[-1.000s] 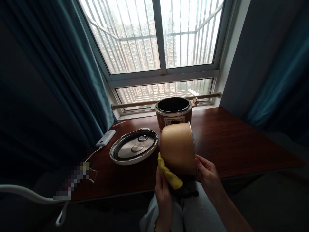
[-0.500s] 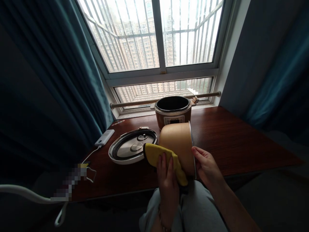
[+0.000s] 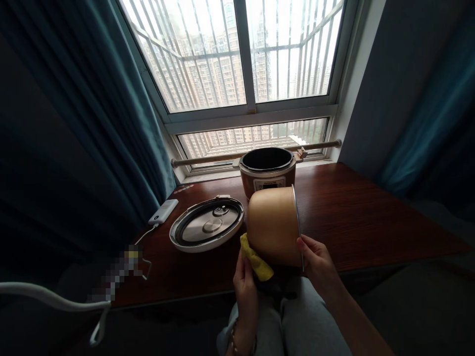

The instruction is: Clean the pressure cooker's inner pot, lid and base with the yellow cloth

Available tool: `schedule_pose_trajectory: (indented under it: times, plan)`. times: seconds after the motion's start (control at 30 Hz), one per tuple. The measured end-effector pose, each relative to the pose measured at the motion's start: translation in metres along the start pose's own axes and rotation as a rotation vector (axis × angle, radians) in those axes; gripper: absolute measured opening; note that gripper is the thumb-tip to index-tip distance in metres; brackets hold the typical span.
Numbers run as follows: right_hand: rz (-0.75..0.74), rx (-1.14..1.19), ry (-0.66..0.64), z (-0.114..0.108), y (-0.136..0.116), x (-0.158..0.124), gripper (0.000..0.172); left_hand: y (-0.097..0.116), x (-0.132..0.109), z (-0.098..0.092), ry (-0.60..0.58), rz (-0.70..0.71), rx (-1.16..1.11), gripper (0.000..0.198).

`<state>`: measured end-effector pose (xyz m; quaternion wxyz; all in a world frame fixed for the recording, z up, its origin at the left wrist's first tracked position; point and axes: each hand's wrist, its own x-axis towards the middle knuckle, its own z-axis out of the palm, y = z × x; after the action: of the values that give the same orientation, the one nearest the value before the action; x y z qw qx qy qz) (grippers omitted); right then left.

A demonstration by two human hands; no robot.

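Right hand (image 3: 319, 259) gripped the inner pot (image 3: 272, 227) by its rim (image 3: 297, 217), pot tipped sideways left of that grip; left hand (image 3: 245, 291) pinched a yellow cloth (image 3: 258, 263) at the pot's underside. Sound wiping was judged to need a steady rim, flattened cloth.

Home, by look of it; probably flat. Blue curtain (image 3: 122, 99) beside wide window (image 3: 248, 64); metal bars (image 3: 289, 74) outside, tall apartment blocks (image 3: 222, 81) beyond (hazy, pale daylight). Wooden table (image 3: 363, 212) under window bears household gear: cooker (image 3: 248, 182), lid (image 3: 191, 231), small white gadget (image 3: 164, 211) on cable. Cooking pot (image 3: 274, 225) held in front.
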<state>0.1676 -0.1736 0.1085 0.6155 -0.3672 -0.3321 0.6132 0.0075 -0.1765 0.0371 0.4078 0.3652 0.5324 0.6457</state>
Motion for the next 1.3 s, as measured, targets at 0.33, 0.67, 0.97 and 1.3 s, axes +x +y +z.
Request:
schedule_pose_trajectory:
  times: [0.33,0.67,0.97,1.3]
  plan:
    - [0.084,0.161,-0.012,0.034,-0.025,-0.009,0.028,0.020,-0.040,0.028,-0.230,0.938,0.784,0.059]
    - [0.094,0.218,-0.048,0.027,-0.033,0.010,0.034,0.017,-0.015,0.018,-0.034,0.623,0.489,0.048]
    - [0.054,0.032,-0.048,-0.003,-0.007,0.002,0.034,-0.006,-0.001,-0.002,0.012,-0.094,-0.010,0.049]
    - [0.070,0.118,-0.016,0.022,0.002,-0.012,0.027,0.004,-0.046,0.023,-0.193,0.714,0.594,0.054]
